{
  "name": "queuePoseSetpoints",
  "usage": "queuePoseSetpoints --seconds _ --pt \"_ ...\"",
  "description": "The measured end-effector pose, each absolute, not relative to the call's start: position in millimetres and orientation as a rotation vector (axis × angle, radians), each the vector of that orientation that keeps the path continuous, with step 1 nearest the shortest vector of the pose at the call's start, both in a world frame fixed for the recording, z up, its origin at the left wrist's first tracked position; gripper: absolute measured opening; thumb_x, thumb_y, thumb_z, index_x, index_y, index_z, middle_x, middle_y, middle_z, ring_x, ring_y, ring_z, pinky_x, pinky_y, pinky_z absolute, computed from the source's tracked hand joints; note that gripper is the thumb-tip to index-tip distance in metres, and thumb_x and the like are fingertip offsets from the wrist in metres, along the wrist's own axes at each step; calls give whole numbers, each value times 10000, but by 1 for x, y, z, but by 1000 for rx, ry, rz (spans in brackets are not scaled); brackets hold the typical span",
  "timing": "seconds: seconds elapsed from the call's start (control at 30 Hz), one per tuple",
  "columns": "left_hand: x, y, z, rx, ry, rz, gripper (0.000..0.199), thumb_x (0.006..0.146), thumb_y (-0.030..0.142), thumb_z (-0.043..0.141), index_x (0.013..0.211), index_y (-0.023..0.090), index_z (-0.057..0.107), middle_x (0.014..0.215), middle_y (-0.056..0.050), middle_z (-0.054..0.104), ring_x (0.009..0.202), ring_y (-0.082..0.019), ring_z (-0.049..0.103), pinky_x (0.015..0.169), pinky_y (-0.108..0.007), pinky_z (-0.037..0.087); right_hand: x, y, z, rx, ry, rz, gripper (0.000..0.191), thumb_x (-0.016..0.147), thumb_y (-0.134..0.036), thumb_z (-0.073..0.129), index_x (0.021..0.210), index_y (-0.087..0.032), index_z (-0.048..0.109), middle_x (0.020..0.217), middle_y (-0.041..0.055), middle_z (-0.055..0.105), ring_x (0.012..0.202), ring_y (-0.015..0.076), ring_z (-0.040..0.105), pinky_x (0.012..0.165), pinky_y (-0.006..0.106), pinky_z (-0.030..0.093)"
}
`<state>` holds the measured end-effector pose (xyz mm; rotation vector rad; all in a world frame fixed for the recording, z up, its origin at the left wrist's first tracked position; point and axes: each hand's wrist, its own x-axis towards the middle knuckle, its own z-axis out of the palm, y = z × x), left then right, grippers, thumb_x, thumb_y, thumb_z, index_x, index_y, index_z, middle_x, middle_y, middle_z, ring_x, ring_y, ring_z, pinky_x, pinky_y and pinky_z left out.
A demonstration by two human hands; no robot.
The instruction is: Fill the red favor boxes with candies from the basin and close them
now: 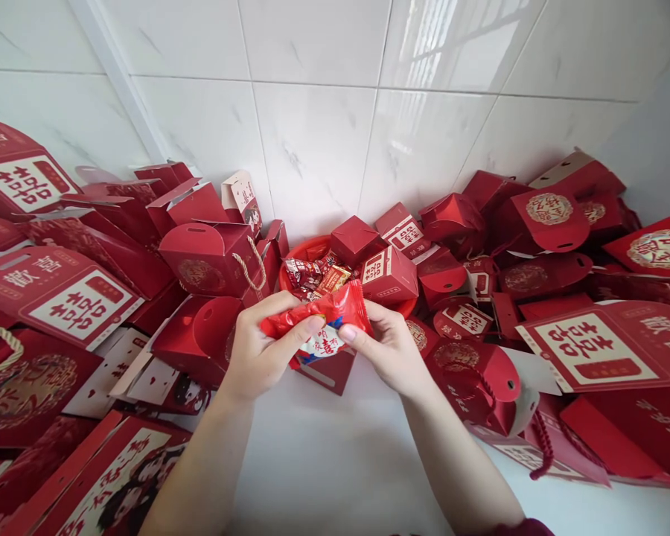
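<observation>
Between both hands I hold a shiny red candy packet with a white and blue label. My left hand grips its left end, thumb lying across the front. On the other end, my right hand pinches the packet with its thumb near the label. Below the packet a dark red box shows in part; the rest of it is hidden. Just behind my hands stands a red basin with wrapped candies and small red boxes in it.
Red gift boxes are piled on the left and on the right, some with rope handles. A white tiled wall rises behind them. The white tabletop shows between my forearms.
</observation>
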<state>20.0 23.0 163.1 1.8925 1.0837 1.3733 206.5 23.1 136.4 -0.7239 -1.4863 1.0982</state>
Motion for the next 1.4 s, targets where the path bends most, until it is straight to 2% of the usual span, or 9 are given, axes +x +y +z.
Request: queuePoseSetpoints --seconds 0.13,0.33,0.5,0.6,0.7,0.87,1.0,1.2,1.4 --pt "15 25 167 2288 991 1209 236 876 293 661 675 179 612 670 -13 588 666 -147 519 664 -292 426 225 20 149 -752 -1693 980 505 825 -343 757 1295 -281 583 1147 42 701 1042 205 655 899 319 518" --pt "21 22 169 2494 931 824 379 955 322 502 606 187 563 605 -4 528 651 -155 488 751 -324 418 236 11 156 -923 -1989 932 127 871 -314 693 956 -220 684 868 2 715 765 161 649 727 277 521" --pt "17 35 160 2282 910 982 319 990 321 391 1054 195 677 1107 -79 650 1064 -223 587 969 -355 445 249 18 153 -945 -1731 884 154 826 -311 741 920 -231 650 851 2 684 757 155 635 680 260 520" --pt "11 52 148 2199 1086 1040 360 989 323 387 960 207 727 1264 -72 588 1212 -239 539 1037 -354 425 256 27 148 -878 -1286 764 270 804 -364 762 1023 -266 639 993 43 697 881 195 672 754 310 563" --pt "9 64 138 2211 1273 795 325 958 353 471 858 215 748 1237 -59 609 1153 -238 581 1004 -357 451 253 31 144 -819 -1186 922 360 783 -435 767 1082 -270 652 1073 66 718 924 238 701 800 382 588" --pt "11 63 136 2178 1215 490 287 890 425 587 1026 207 715 997 -49 702 831 -204 650 759 -324 524 232 31 139 -857 -1438 1063 317 839 -383 719 1099 -210 663 1108 75 723 1014 254 694 894 391 566" --pt "9 59 140 2135 1175 492 474 771 456 736 1177 222 660 1138 -70 691 958 -244 660 834 -348 531 225 32 135 -988 -1684 884 384 936 -317 593 1307 -272 508 1195 44 685 1027 202 688 849 325 567" --pt "10 59 140 2126 1064 519 482 778 452 734 1217 274 645 1278 -43 651 1168 -253 619 983 -361 500 229 33 155 -972 -2328 540 339 968 -142 475 1279 -256 549 1261 55 672 1065 216 676 847 325 525" --pt "11 58 136 2090 1132 553 448 728 479 765 1087 222 689 1114 -57 716 1020 -274 677 888 -377 542 203 38 190 -1088 -2809 188 391 823 1 571 1154 -178 680 908 81 754 775 241 700 626 288 459"
